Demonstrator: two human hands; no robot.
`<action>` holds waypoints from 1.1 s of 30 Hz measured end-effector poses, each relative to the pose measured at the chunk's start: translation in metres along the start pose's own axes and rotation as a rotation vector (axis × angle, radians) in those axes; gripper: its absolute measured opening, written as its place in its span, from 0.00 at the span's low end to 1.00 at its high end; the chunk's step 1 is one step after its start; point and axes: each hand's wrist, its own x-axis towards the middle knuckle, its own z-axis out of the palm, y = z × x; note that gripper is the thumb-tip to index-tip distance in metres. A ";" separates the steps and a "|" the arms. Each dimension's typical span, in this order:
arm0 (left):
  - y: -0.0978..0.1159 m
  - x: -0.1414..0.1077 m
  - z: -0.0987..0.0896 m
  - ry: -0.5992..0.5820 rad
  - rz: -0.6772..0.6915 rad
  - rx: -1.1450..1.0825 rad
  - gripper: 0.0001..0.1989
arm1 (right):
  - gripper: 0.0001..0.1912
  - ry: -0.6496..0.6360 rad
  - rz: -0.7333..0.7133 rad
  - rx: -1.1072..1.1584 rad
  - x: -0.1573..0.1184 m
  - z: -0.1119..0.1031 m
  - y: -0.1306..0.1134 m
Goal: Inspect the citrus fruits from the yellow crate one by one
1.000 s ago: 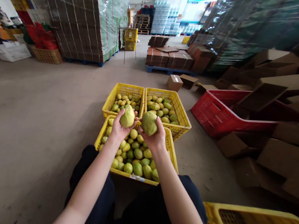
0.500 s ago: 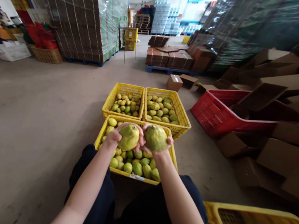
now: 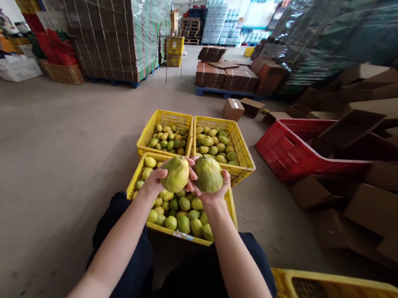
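Side by side above the near yellow crate [image 3: 233,211] are two yellow-green papayas. My left hand [image 3: 155,180] is wrapped round the left papaya [image 3: 175,174], its thumb on the near side. The right papaya [image 3: 209,174], greener and bumpier, rests in my right hand [image 3: 217,194], with the fingers curled round its underside and right edge. Fingers of both hands meet in the narrow gap between the fruits. Below them, several more papayas [image 3: 183,224] fill the near crate, partly hidden by my hands and forearms.
Beyond stand a left yellow crate [image 3: 146,135] and a right yellow crate [image 3: 245,152], both holding papayas. A red crate [image 3: 285,152] and loose cardboard boxes [image 3: 376,209] crowd the right. Another yellow crate [image 3: 335,280] is at lower right. Flattened cartons [image 3: 225,77] lie on a pallet ahead.
Both hands have risen slightly with the papayas. The two fruits are tilted differently, their upper ends now turned more upward.
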 end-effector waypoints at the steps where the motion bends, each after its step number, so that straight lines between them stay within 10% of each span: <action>1: 0.001 -0.001 0.004 -0.036 -0.024 0.018 0.27 | 0.29 0.055 -0.010 0.033 0.000 0.003 0.000; 13: -0.001 0.020 0.013 -0.030 0.099 -0.287 0.22 | 0.17 0.449 -0.231 0.292 0.014 0.001 0.000; 33: -0.030 0.034 0.006 0.022 0.055 -0.282 0.18 | 0.09 0.448 -0.202 0.368 0.018 -0.005 0.007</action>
